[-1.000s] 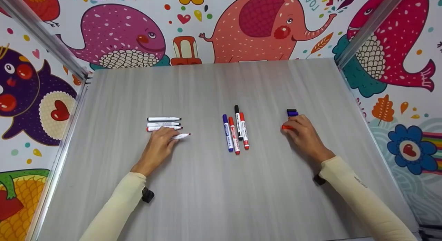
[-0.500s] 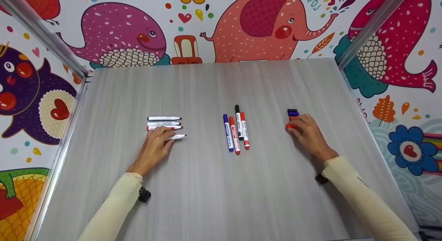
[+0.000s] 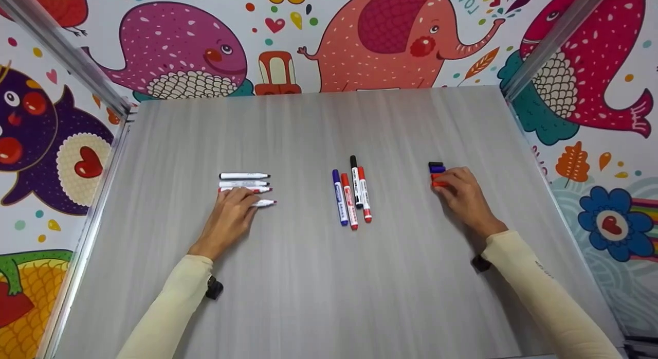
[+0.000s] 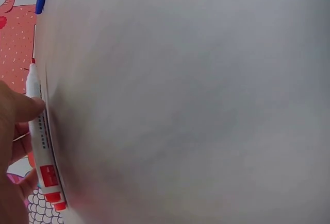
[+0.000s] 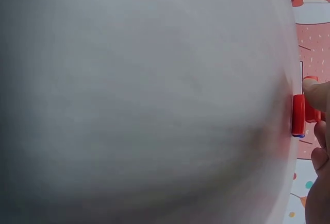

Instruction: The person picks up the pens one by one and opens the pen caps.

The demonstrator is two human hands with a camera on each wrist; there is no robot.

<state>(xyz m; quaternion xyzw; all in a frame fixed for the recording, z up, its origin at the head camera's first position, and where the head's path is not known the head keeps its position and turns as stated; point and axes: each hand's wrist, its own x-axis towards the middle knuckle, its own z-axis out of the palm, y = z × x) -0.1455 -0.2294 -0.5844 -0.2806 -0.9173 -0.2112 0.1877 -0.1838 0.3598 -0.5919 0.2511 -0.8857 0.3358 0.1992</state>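
Observation:
My left hand (image 3: 229, 217) pinches an uncapped whiteboard marker (image 4: 41, 126) with a red tip, just in front of a row of uncapped markers. That row has two white markers, one at the back (image 3: 244, 176) and one in the middle (image 3: 243, 184), plus a red-ended marker (image 3: 264, 190) partly behind my fingers. On the right, my right hand (image 3: 468, 199) pinches a red cap (image 5: 312, 110). Beside it on the table lie another red cap (image 5: 298, 115), a blue cap (image 3: 437, 169) and a black cap (image 3: 435, 164) in a stack-like row.
Between the hands lie several capped markers side by side: a blue one (image 3: 340, 199), a red one (image 3: 349, 202), a black one (image 3: 355, 181) and another red one (image 3: 364, 194). Printed walls and metal posts border the grey table (image 3: 308, 287).
My right hand has moved slightly away from me and rightward, bringing its red cap against the row of caps. My left hand has drawn its marker slightly leftward, closer to the row.

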